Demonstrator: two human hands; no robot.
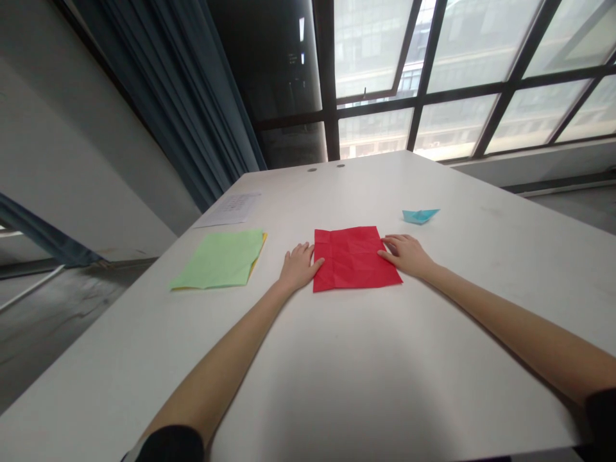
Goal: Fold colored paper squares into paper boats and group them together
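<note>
A red sheet of paper [353, 258] with crease lines lies flat on the white table, between my two hands. At its left edge rests my left hand [297, 266], fingers spread on the tabletop and the thumb touching the paper. My right hand [408, 255] lies along the right edge in the same way, its thumb over the paper's margin. Both hands are open and grip nothing. Beyond my right hand sits a folded blue paper boat [420, 216].
Green sheets of paper [221, 258], with yellow showing beneath, lie to the left. Behind them is a printed white sheet [231, 210] near the left edge of the white table [337, 385]. A blue curtain [192, 83] and windows [462, 58] stand past the far end.
</note>
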